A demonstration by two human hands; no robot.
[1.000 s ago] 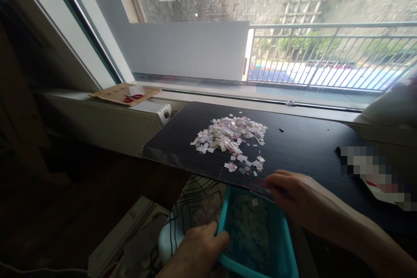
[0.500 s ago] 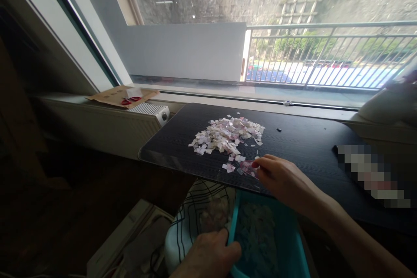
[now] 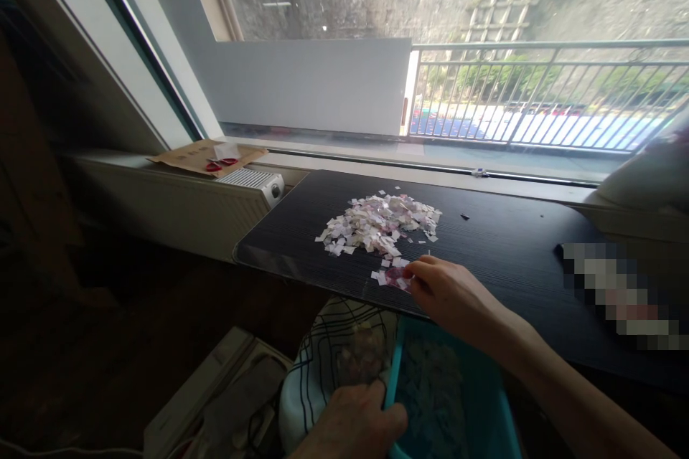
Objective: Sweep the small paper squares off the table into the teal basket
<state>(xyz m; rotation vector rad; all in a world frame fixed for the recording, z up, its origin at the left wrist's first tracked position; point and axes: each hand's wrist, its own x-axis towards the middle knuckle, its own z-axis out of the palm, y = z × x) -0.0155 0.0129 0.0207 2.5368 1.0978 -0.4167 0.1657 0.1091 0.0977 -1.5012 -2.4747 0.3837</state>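
My right hand (image 3: 444, 290) reaches over the dark table with its fingers pinched on a thin pinkish, see-through piece (image 3: 397, 277). Small pale paper scraps (image 3: 380, 278) lie right around that piece, close to the table's front edge. Behind them spreads a larger heap of cut scraps (image 3: 377, 222), white and pinkish. Below the table, my left hand (image 3: 355, 412) is closed over the left rim of a turquoise bin (image 3: 395, 366), its thumb on the inner side. More pale scraps (image 3: 430, 373) lie in the bin, dim in shadow.
Left of the bin, a see-through bag of scraps (image 3: 362, 358) rests on checked cloth (image 3: 317, 366). Red-handled scissors (image 3: 220, 163) lie on a brown envelope (image 3: 188, 156) by the radiator (image 3: 252, 183). The black table (image 3: 506, 258) meets the window sill; a blurred-out item lies at right.
My right hand has moved a little left with the pinkish piece, nearer the small scraps by the table edge. My left hand stays at the bin's rim. The view has shifted slightly.
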